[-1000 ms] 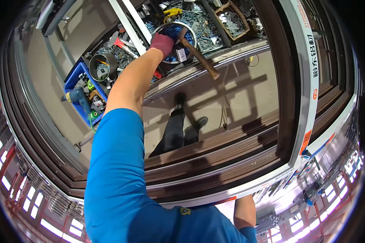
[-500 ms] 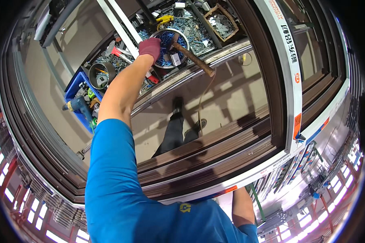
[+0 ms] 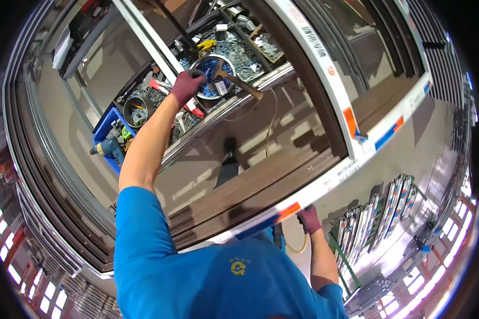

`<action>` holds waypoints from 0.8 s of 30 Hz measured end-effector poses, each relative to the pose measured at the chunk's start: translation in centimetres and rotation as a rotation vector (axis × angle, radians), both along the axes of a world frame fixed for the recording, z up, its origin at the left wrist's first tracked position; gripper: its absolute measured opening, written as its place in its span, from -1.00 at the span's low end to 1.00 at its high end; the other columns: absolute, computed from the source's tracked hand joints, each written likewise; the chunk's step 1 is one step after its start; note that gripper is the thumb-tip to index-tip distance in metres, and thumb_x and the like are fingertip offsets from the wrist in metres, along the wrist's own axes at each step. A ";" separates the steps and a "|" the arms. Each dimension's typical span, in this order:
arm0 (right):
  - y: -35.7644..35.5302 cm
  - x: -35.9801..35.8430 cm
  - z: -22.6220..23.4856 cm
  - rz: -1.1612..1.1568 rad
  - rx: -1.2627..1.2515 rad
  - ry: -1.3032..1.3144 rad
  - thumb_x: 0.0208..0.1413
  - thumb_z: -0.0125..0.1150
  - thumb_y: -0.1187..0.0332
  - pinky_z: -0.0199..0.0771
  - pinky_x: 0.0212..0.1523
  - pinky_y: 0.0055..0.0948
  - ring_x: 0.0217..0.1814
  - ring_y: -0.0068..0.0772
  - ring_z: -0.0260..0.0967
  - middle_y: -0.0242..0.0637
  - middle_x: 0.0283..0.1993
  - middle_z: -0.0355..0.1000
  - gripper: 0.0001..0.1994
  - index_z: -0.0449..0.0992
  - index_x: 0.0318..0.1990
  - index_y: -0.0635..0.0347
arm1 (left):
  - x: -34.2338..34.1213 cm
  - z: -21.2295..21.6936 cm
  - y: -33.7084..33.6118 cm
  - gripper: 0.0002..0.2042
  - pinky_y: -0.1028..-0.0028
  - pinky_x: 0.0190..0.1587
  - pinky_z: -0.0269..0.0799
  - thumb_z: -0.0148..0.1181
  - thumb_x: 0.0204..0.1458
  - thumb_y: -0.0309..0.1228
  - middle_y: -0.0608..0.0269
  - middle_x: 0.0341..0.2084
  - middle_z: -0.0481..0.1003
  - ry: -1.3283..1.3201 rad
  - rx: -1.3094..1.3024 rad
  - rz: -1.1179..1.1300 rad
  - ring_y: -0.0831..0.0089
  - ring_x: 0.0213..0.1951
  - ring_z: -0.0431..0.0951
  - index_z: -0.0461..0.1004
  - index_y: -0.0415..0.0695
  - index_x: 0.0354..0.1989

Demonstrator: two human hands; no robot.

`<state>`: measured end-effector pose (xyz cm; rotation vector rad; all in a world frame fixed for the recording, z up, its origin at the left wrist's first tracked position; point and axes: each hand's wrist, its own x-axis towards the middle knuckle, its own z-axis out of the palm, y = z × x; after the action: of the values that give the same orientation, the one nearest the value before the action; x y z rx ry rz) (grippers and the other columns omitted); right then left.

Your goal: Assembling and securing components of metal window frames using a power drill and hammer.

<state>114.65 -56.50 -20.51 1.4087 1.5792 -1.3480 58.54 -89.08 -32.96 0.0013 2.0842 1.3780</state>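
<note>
My left hand [image 3: 189, 87], in a maroon glove with dark fingertips, is above the tray of fasteners, just left of a round white-rimmed bucket [image 3: 232, 66] of blue screws. Its fingers are curled together; whatever they hold, if anything, is too small to make out. A wooden-handled hammer [image 3: 242, 85] lies across the bucket's rim, beside a small pale block [image 3: 221, 87]. A red-and-white tool [image 3: 161, 86] lies under my left wrist. My right hand [image 3: 309, 219], also gloved, is low by the white outer edge of the frame [image 3: 332, 177], its fingers partly hidden.
Yellow-handled pliers [image 3: 206, 45] lie among loose screws behind the bucket. Left of it stand a metal can [image 3: 138, 111] and a blue crate [image 3: 107, 119] with a power drill [image 3: 109, 149]. Brown frame bars [image 3: 261, 199] lie between me and the tray. A hose [image 3: 298, 250] hangs near my right hand.
My left hand has drawn back slightly left and down from the bucket. My right hand has come into sight by the frame edge. The whole view has shifted.
</note>
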 end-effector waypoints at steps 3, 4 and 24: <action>-0.4 0.9 4.7 -0.101 0.088 0.145 0.05 0.41 0.34 0.36 -0.59 -0.46 -0.58 -0.53 0.31 -0.39 -0.46 0.35 -0.61 0.44 0.01 0.17 | 3.6 8.9 1.1 -0.83 0.52 -0.34 0.49 0.29 0.22 -0.39 0.27 -0.35 0.64 -0.220 0.286 0.037 0.53 -0.42 0.58 0.61 -0.20 -0.10; -0.1 2.0 5.6 -0.143 0.102 0.180 0.06 0.39 0.36 0.37 -0.58 -0.47 -0.57 -0.54 0.32 -0.39 -0.45 0.36 -0.63 0.42 0.00 0.14 | 5.3 12.7 1.7 -0.83 0.53 -0.33 0.50 0.29 0.25 -0.38 0.29 -0.33 0.64 -0.278 0.373 0.051 0.52 -0.41 0.59 0.59 -0.17 -0.07; 8.5 2.1 23.5 0.226 -0.064 0.940 -0.06 0.46 0.38 0.48 0.16 -0.36 0.06 -0.47 0.49 -0.21 0.02 0.57 -0.31 0.40 0.29 0.33 | 39.3 35.3 22.2 -0.80 0.29 0.02 0.59 0.11 0.41 -0.27 0.19 -0.05 0.60 -0.326 1.032 0.309 0.28 -0.02 0.66 0.46 -0.09 0.05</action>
<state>116.76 -48.00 2.98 0.5004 2.1344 -2.0305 97.89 -66.88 2.32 -0.1095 0.9620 2.3109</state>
